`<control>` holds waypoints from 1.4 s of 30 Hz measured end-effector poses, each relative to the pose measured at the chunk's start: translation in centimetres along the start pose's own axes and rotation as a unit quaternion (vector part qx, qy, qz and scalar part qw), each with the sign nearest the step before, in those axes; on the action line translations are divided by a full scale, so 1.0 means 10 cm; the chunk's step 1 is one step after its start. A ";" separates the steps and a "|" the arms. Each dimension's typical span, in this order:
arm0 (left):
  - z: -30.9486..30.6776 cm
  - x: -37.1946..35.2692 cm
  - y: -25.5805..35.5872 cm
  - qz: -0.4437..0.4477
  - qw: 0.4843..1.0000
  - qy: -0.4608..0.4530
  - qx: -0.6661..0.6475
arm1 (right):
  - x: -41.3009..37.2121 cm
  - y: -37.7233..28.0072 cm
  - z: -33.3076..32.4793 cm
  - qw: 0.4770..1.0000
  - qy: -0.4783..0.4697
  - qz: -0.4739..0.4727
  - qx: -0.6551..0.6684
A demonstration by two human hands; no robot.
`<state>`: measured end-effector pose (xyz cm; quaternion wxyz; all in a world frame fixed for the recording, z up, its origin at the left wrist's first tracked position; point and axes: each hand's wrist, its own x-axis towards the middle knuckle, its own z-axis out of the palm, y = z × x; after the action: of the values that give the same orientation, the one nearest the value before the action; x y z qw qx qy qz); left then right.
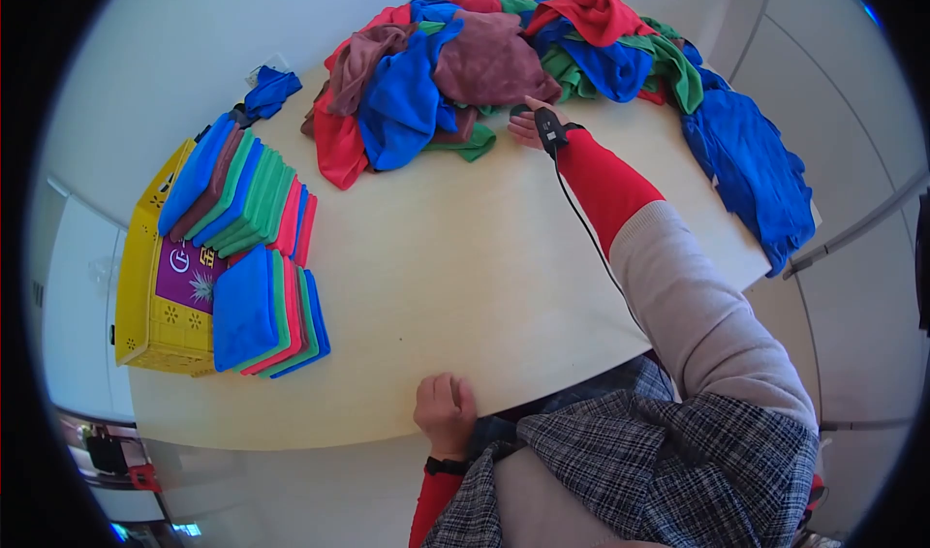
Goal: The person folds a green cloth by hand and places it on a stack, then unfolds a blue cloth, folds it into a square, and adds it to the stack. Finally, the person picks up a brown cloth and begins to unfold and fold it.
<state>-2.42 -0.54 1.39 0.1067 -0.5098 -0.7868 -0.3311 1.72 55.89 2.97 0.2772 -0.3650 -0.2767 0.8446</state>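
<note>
My right hand reaches to the front of a heap of crumpled cloths, just under a brown cloth. Its fingers are stretched out, and no cloth shows in its grasp. Beside that cloth lie a blue cloth and a red cloth. At the table's near edge rests my left hand, fingers curled in and nothing visible in them.
On the left of the table, a yellow crate stands beside folded cloths in two stacks, an upper one and a lower one. A blue cloth hangs over the right edge. A cable runs from my right wrist.
</note>
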 end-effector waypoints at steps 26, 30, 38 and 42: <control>-0.03 -0.04 0.07 -0.015 1.000 0.007 0.008 | -3.26 0.94 -0.16 0.913 -0.165 -0.138 -0.348; -0.01 -0.07 0.09 0.003 1.000 0.024 0.016 | -3.60 1.67 -0.31 0.856 -0.315 0.006 -0.410; 0.07 -0.09 -0.04 -0.089 0.987 -0.025 -0.129 | -4.03 1.23 -0.28 0.786 -0.448 0.046 -0.423; 0.08 0.10 0.26 -0.023 0.987 -0.012 -0.157 | -3.43 0.86 -1.04 0.733 -0.041 -0.269 -0.623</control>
<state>-0.43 1.43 2.35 0.0077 -0.5058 -0.7380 -0.4466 27.34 29.66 7.05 0.1916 -0.3311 -0.8389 0.3871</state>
